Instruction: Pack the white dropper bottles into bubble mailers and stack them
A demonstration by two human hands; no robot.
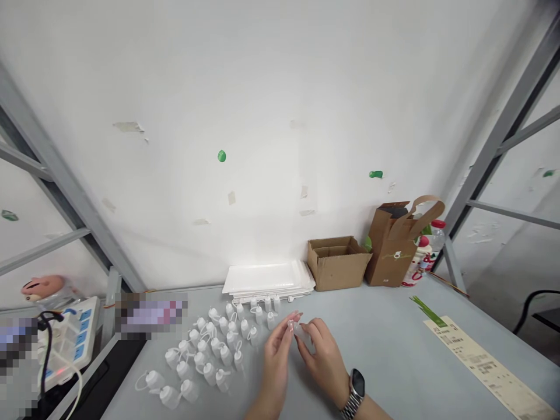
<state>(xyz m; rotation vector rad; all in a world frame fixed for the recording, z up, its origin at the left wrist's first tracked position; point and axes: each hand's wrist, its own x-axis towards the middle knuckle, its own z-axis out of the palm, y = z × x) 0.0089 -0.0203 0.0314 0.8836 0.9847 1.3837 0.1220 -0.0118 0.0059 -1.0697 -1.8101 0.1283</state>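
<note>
My left hand (276,357) and my right hand (322,357) meet over the grey table (394,356), and together they pinch a small clear plastic bottle (299,330) between the fingertips. My right wrist wears a dark watch on a metal band (355,392). Just left of my hands stand several small white bottles with tethered caps (210,350), some upright and some lying over. More of these bottles (265,304) line up in front of a stack of white plastic bags (268,277).
An open cardboard box (338,262) and a brown paper bag (396,244) stand against the white wall, with drink bottles (426,248) beside them. A long printed paper strip (485,364) lies at the right. A power strip (72,338) sits at the left. Grey shelf struts frame both sides.
</note>
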